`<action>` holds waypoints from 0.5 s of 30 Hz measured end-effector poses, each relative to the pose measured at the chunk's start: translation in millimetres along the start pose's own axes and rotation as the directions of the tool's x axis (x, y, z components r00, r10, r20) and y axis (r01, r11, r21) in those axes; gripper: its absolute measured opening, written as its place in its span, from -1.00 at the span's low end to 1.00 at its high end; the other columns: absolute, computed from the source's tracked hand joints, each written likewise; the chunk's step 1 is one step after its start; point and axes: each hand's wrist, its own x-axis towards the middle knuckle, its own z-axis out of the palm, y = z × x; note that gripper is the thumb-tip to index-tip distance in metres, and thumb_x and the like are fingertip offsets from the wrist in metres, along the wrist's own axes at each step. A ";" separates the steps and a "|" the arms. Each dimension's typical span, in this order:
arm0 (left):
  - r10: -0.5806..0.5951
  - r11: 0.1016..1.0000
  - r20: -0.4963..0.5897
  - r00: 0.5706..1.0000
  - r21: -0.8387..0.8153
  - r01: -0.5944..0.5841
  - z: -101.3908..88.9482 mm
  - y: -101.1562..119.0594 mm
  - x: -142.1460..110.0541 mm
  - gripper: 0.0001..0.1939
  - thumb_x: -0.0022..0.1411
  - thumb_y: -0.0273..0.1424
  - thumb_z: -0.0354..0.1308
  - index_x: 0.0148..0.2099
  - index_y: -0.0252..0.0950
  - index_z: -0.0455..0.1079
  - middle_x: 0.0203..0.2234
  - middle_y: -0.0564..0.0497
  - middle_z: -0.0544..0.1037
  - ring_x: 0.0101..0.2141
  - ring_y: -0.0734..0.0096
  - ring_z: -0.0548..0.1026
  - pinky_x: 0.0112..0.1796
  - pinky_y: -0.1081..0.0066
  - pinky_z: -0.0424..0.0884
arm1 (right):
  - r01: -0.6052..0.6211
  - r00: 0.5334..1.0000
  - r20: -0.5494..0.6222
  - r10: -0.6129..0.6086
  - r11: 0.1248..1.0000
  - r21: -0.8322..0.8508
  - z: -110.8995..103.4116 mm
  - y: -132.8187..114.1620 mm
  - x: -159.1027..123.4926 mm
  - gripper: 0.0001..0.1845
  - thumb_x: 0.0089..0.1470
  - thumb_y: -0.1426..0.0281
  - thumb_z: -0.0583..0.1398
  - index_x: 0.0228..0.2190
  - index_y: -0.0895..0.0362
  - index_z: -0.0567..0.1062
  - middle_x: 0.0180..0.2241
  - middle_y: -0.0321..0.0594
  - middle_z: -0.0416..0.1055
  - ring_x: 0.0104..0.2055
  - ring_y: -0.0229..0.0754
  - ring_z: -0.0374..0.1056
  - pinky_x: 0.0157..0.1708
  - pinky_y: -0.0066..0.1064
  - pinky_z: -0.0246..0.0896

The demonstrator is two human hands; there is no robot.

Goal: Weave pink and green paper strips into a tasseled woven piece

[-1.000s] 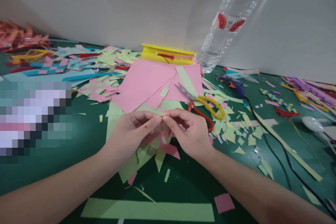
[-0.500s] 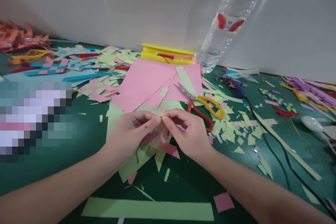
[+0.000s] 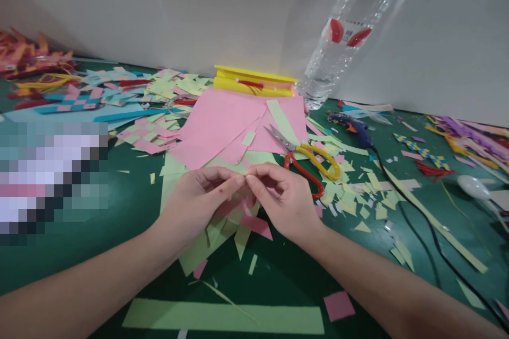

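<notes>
Green table (image 3: 131, 243) in front of you, pale wall (image 3: 199, 10) behind it; landmark is the scissors (image 3: 294, 148). Biggest item: clear plastic bottle (image 3: 338, 42), beyond the scissors and to the right. Pink sheets (image 3: 225, 122) sit under the blades and spread out to the scissors' left. Long pale green strip (image 3: 222, 318) lies well on your side of the scissors. Your left hand (image 3: 201, 193) is nearer you than the scissors, left of them; your right hand (image 3: 288, 198) is just on the near side of the red handle, can't tell if touching. Both your hands are pinched closed, thumb against forefinger, the two pinches meeting tip to tip. Whatever is between them is too small to make out, so can't tell what you grip. Nearest material: green paper pieces (image 3: 210, 243) below your hands, left of and nearer than the scissors. Yellow folded piece (image 3: 254, 82) is beyond the scissors, dark blue corded tool (image 3: 356, 128) to their right. White spoon (image 3: 473, 189) is far right of the scissors. Pink square (image 3: 339, 306) is well nearer you than the scissors. Smallest: green scraps (image 3: 376, 183) scattered right of the scissors.
</notes>
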 end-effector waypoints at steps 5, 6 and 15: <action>0.024 1.000 0.008 1.000 0.017 -0.024 -1.7 -1.1 -0.5 -0.69 0.13 -0.19 0.25 -0.49 -0.31 0.39 -0.56 0.07 0.48 -0.64 0.60 0.31 -0.65 0.61 0.20 | 0.001 1.000 0.000 -0.001 1.000 -0.006 -0.3 -0.2 0.4 -0.89 0.14 0.35 0.15 -0.37 0.12 0.45 -0.41 -0.24 0.47 -0.44 -0.30 0.41 -0.52 -0.52 0.32; 0.029 1.000 0.015 0.999 0.011 -0.029 -1.8 -1.1 -0.7 -0.68 0.13 -0.19 0.25 -0.50 -0.31 0.38 -0.56 0.07 0.48 -0.65 0.61 0.30 -0.65 0.62 0.20 | -0.004 1.000 -0.001 0.004 1.000 -0.001 -0.2 0.0 0.3 -0.89 0.14 0.35 0.15 -0.37 0.12 0.45 -0.41 -0.24 0.47 -0.45 -0.30 0.41 -0.52 -0.52 0.32; 0.010 0.999 -0.009 1.000 -0.038 -0.010 1.2 0.6 -0.1 -0.72 0.11 -0.19 0.26 -0.46 -0.30 0.40 -0.62 0.11 0.42 -0.67 0.59 0.30 -0.66 0.58 0.20 | -0.002 1.000 -0.005 0.002 0.998 0.065 0.8 3.9 -0.4 -0.85 0.15 0.33 0.15 -0.31 0.10 0.51 -0.43 -0.26 0.49 -0.52 -0.31 0.40 -0.51 -0.47 0.38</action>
